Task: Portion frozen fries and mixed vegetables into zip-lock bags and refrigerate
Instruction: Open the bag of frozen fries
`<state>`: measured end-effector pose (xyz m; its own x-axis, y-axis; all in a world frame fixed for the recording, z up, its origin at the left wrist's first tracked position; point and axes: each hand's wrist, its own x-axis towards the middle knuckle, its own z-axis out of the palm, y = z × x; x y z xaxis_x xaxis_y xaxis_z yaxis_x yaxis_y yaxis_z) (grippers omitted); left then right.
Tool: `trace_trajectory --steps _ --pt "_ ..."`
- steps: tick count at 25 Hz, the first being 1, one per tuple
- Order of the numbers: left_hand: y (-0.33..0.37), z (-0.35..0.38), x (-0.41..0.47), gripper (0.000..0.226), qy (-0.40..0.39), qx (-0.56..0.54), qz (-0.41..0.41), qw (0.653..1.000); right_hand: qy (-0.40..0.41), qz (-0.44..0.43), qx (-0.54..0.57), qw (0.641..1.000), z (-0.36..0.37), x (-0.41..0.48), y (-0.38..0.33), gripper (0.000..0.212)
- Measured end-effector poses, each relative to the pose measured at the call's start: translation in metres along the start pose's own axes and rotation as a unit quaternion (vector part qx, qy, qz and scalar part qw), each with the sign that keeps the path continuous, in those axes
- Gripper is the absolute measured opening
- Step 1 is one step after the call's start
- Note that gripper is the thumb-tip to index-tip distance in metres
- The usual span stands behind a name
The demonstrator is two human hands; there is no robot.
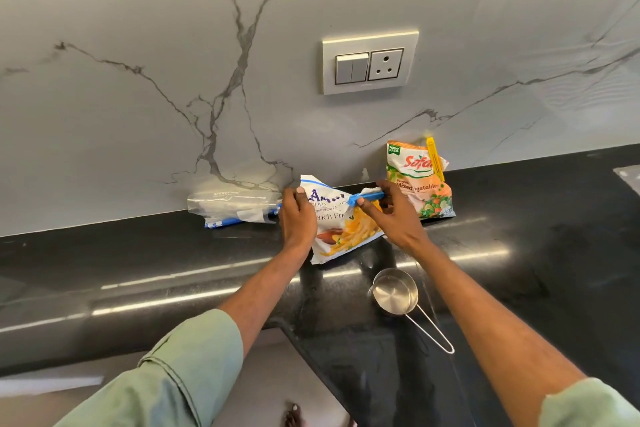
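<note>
A white French fries bag (341, 230) lies tilted on the black counter (519, 253) near the wall. My left hand (297, 217) grips the bag's left side. My right hand (393, 215) pinches a blue sealing clip (367, 198) clamped on the bag's folded top. Behind my right hand an orange mixed vegetables bag (420, 180) stands against the wall, shut with a yellow clip (434, 159). A stack of clear zip-lock bags (232, 206) lies left of the fries bag.
A steel measuring cup (394, 293) with a long wire handle sits near the counter's front edge, right of centre. A switch and socket plate (370, 62) is on the marble wall. The counter's corner juts toward me below the cup.
</note>
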<state>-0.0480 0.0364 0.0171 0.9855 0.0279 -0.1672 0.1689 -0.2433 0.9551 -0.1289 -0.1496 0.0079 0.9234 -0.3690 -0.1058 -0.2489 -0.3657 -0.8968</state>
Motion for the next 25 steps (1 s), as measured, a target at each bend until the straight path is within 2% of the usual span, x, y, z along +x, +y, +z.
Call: trace_trajectory --steps 3,5,7,9,10,12,14,16,19,21,25 --pt "0.004 -0.003 -0.01 0.017 -0.012 -0.025 -0.009 1.0 0.025 -0.096 -0.072 0.992 -0.008 -0.006 -0.002 0.067" --pt "0.008 -0.007 -0.015 0.011 -0.02 -0.029 -0.002 0.999 0.004 -0.192 -0.177 0.965 -0.012 -0.006 -0.003 0.055" --pt "0.009 -0.01 -0.019 0.028 -0.035 -0.007 0.016 0.999 -0.034 -0.249 -0.262 0.932 -0.013 -0.009 -0.003 0.043" --pt "0.008 -0.009 -0.026 0.04 -0.053 0.083 0.057 0.994 -0.034 -0.275 -0.303 0.912 -0.012 -0.015 -0.006 0.032" --pt "0.007 -0.007 -0.029 0.041 -0.047 0.177 0.108 0.977 -0.025 -0.284 -0.309 0.907 -0.012 -0.016 -0.008 0.029" --pt "0.003 -0.005 -0.037 0.039 -0.037 0.344 0.262 0.901 -0.017 -0.289 -0.309 0.906 -0.014 -0.019 -0.012 0.025" --pt "-0.001 -0.005 -0.044 0.045 -0.091 0.394 0.385 0.829 -0.013 -0.294 -0.31 0.904 -0.015 -0.019 -0.014 0.025" --pt "-0.007 -0.006 -0.053 0.053 -0.141 0.392 0.396 0.818 -0.011 -0.28 -0.309 0.909 -0.015 -0.02 -0.016 0.026" --pt "-0.008 -0.003 -0.056 0.051 -0.087 0.397 0.412 0.816 -0.005 -0.238 -0.28 0.93 -0.014 -0.025 -0.019 0.027" --pt "-0.002 -0.001 -0.056 0.042 -0.068 0.425 0.433 0.792 0.005 -0.232 -0.273 0.934 -0.013 -0.026 -0.018 0.025" --pt "0.003 -0.003 -0.052 0.028 -0.088 0.47 0.494 0.726 0.011 -0.216 -0.301 0.929 -0.012 -0.026 -0.02 0.028"
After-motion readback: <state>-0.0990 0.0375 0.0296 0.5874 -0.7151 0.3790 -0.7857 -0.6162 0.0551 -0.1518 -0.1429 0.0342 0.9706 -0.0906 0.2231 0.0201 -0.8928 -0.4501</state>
